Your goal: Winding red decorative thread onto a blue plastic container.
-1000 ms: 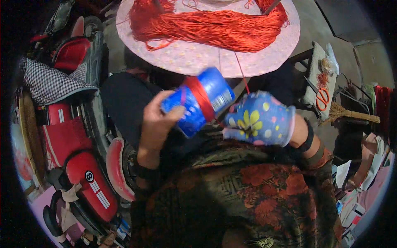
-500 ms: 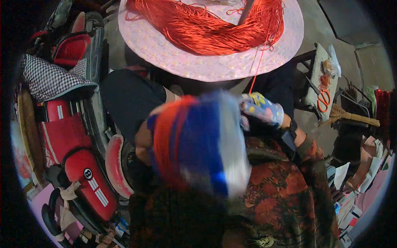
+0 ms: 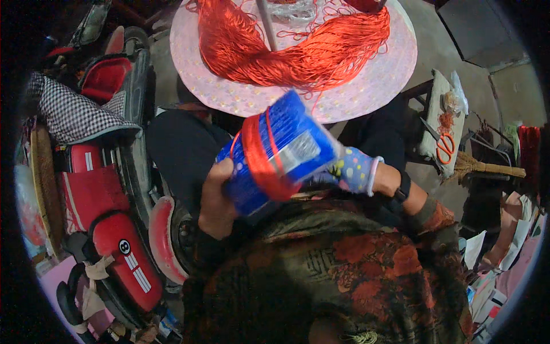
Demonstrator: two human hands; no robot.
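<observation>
A blue box-shaped package [image 3: 298, 123] with a pale label is tilted in front of my body. Bands of red cord [image 3: 259, 152] run around its middle. My left hand [image 3: 216, 195], bare, grips the package's left end, its thumb on the near face. My right hand [image 3: 358, 169] wears a blue glove with coloured spots and is at the package's right end; its fingers are hidden behind the package. Beyond them a large hank of red cord [image 3: 298, 60] is spread over a round, pink patterned tabletop [image 3: 223, 106], around upright rods [image 3: 267, 26].
To the right a narrow bench [image 3: 429, 135] carries orange-handled scissors [image 3: 446, 147] and a plastic bag. A straw broom [image 3: 487, 165] lies beside it. On the left a red ride-on vehicle [image 3: 123, 246] stands close, with a checked cloth [image 3: 86, 117] over part of it.
The package was blurred by motion; now it shows more sharply, tilted up to the right. My right hand has gone lower and partly behind it. The cord strand to the glove no longer shows.
</observation>
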